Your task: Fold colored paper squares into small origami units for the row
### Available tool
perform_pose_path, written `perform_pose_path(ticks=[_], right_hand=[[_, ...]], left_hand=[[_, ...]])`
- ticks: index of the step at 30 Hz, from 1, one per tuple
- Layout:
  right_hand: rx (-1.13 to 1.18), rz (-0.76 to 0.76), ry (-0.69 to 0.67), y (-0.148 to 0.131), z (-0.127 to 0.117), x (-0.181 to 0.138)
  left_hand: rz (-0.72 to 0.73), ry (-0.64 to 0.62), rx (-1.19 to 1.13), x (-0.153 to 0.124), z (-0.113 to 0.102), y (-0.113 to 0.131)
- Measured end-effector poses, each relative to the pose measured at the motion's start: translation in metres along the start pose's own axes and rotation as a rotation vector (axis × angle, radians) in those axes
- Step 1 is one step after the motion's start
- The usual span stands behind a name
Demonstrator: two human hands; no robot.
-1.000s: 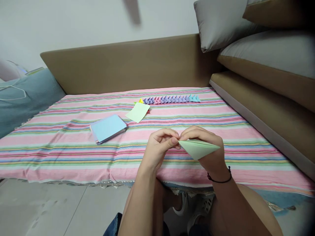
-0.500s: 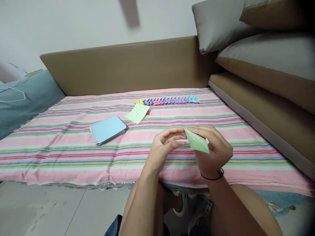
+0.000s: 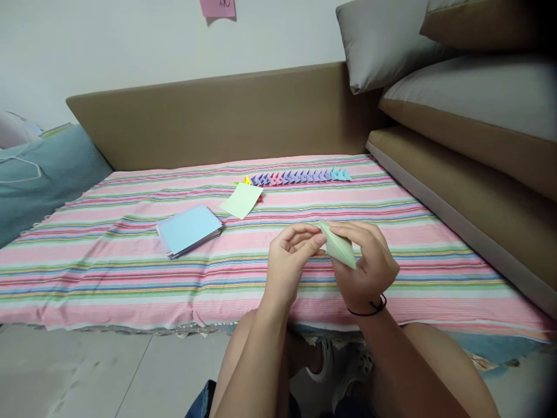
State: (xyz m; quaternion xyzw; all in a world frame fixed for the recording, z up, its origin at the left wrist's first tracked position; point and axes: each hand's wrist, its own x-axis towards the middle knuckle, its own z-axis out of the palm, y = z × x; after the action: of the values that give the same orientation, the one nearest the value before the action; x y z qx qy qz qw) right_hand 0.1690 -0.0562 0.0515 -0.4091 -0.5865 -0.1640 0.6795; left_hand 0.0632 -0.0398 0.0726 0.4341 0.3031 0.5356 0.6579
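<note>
A folded piece of light green paper [image 3: 339, 247] is held up between my hands, above the near part of the striped cloth. My right hand [image 3: 368, 261] grips it from the right, fingers along its upper edge. At its left corner, my left hand [image 3: 293, 249] pinches the paper between thumb and fingers. Farther back lies a flat light green sheet [image 3: 242, 200], partly over small folded pieces. A row of folded paper pieces [image 3: 300, 177] in purple, pink and light blue runs along the back of the cloth. To the left rests a stack of coloured paper [image 3: 190, 229], light blue on top.
The striped cloth [image 3: 108, 261] covers the seat, with a brown backrest [image 3: 217, 122] behind it. Grey and brown cushions [image 3: 470, 98] are piled at the right. A blue cushion [image 3: 47, 174] stands at the left. A pink note [image 3: 218, 8] hangs on the wall.
My left thumb has closed onto the paper's left corner. The folded paper and my right hand have shifted slightly left, and the paper has turned a little. The pink note shows more clearly.
</note>
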Motion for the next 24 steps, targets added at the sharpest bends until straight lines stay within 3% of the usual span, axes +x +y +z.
perform_pose_path(ticks=[4,10,14,20,24], right_hand=[[-0.024,0.007,-0.042,0.003,0.005,-0.002],[0.007,0.024,-0.088,0.005,0.01,-0.007],[0.014,0.07,-0.14,0.006,0.009,-0.007],[0.087,0.233,-0.238,0.005,0.005,-0.004],[0.317,0.401,-0.319,0.002,0.002,0.0]], left_hand=[[0.009,0.027,0.027,0.0,0.0,-0.002],[-0.049,-0.102,0.033,0.0,-0.004,-0.001],[-0.073,-0.1,0.038,0.001,-0.012,0.003],[-0.09,-0.098,0.108,0.002,-0.016,0.007],[-0.044,-0.025,0.098,0.005,-0.018,0.005]])
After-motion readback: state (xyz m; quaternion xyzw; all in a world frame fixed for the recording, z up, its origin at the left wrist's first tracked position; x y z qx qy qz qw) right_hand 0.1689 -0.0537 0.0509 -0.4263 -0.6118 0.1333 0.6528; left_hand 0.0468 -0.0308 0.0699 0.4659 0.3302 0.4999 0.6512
